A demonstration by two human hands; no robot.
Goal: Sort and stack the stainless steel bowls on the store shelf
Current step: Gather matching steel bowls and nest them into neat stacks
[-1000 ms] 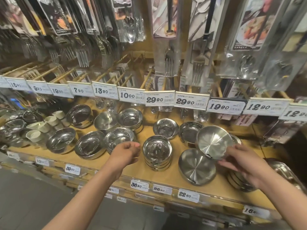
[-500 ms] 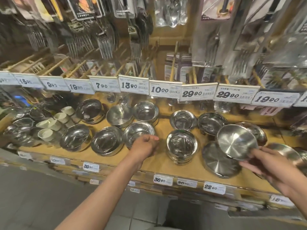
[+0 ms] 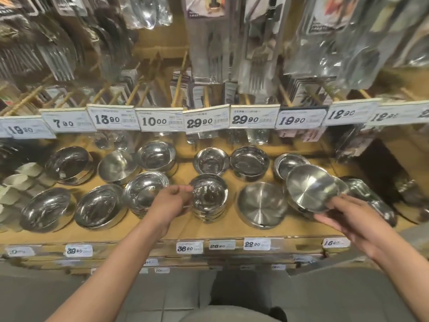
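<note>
Bare shelf board [image 3: 232,231] runs along the front edge. Hanging price tags [image 3: 254,116] overhang the back row; bowl stacks [image 3: 210,198] crowd the middle.

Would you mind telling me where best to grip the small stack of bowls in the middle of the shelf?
Probably round the outer wall of the stack of bowls, pinching across it from the front. It stands upright with free shelf either side, and the left hand is already beside it.

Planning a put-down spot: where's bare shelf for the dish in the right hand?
Bare wood: the strip along the wooden shelf front edge, and the gap between the small stacked steel bowls and the flat round steel plate. Crowded: the left side's shiny bowl stacks.
</note>
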